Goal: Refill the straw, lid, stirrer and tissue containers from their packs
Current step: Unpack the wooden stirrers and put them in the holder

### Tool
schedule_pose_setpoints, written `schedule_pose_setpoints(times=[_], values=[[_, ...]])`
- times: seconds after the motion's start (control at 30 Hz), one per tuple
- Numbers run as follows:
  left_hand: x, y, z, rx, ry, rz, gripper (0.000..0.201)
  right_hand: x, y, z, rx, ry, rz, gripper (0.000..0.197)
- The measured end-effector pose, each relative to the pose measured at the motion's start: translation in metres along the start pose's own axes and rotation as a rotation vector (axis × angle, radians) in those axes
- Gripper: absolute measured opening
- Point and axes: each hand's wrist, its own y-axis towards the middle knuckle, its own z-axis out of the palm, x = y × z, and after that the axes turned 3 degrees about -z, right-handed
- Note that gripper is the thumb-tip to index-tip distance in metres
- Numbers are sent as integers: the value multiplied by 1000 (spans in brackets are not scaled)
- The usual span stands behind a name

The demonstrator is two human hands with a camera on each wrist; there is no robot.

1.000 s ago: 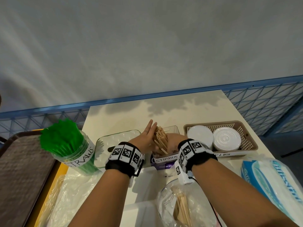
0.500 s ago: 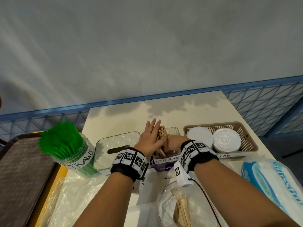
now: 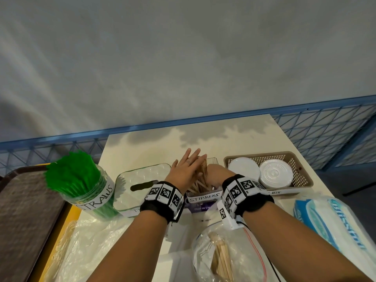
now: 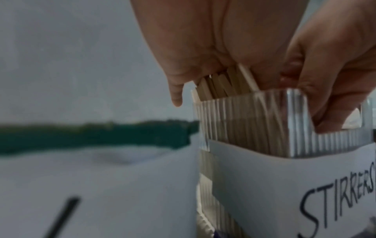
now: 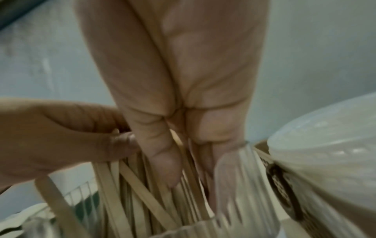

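- Left hand: above the stirrer box, fingers straight and together, palm laid flat against the left side of the stirrers. Grip open, nothing clasped.
- Right hand: lowered into the box from the right. The right wrist view shows its fingers extended down among the sticks. No stick is seen clasped; grip open.
- Stirrers: wooden sticks standing in the box, leaning and crossing at different angles, tops above the rim, between the two palms.
- Stirrer box: clear ribbed plastic with a paper label reading STIRRERS, mid-counter, between the tissue box and the lid basket.
- Straw jar: far left, labelled STRAWS, packed with green straws.
- Tissue box: clear, slotted top; contents cannot be told.
- Lid basket: brown, perforated, holding two stacks of white lids.
- Stirrer bag: clear zip bag at the near edge, some sticks inside.
- Tissue pack: blue and white, near right.
- Clear plastic wrap: near left, crumpled on the counter.
- Brown tray: left of the counter.
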Motion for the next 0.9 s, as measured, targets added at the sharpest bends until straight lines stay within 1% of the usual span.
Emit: schedule_pose_setpoints(times=[0.07, 0.2, 0.3, 0.37, 0.47, 0.57, 0.63, 0.67, 0.73, 0.77, 0.8, 0.83, 0.9], values=[[-3, 0, 0, 19, 40, -24, 54, 0, -4, -2, -38, 7, 10, 25], [-10, -3, -5, 81, 217, -87, 63, 0, -12, -2, -55, 39, 21, 31], [-13, -4, -11, 112, 332, -153, 64, 1, -18, 0, -72, 58, 33, 31], [-14, -3, -13, 126, 299, -184, 60, 1, -21, 3, -79, 66, 34, 31], [-16, -5, -12, 107, 180, -234, 54, 2, -26, 3, -79, 56, 33, 30], [-24, -12, -15, 19, 127, -237, 55, 5, -37, 1, -125, 62, 23, 30], [-32, -21, -24, -101, 42, -205, 53, 7, -49, -2, -204, 132, 16, 32], [-37, -26, -31, -187, -10, -179, 49, 7, -57, -5, -255, 189, 0, 33], [-47, -42, -43, -341, -83, -127, 32, 7, -80, -12, -339, 286, -51, 27], [-52, -52, -47, -366, -117, -126, 23, 5, -92, -14, -342, 326, -77, 22], [-56, -62, -48, -342, -140, -142, 18, 2, -105, -12, -310, 349, -101, 18], [-61, -74, -45, -271, -152, -166, 18, 1, -117, -8, -239, 350, -105, 15], [-71, -91, -28, -68, -138, -192, 23, -2, -138, 10, -69, 316, -69, 15]])
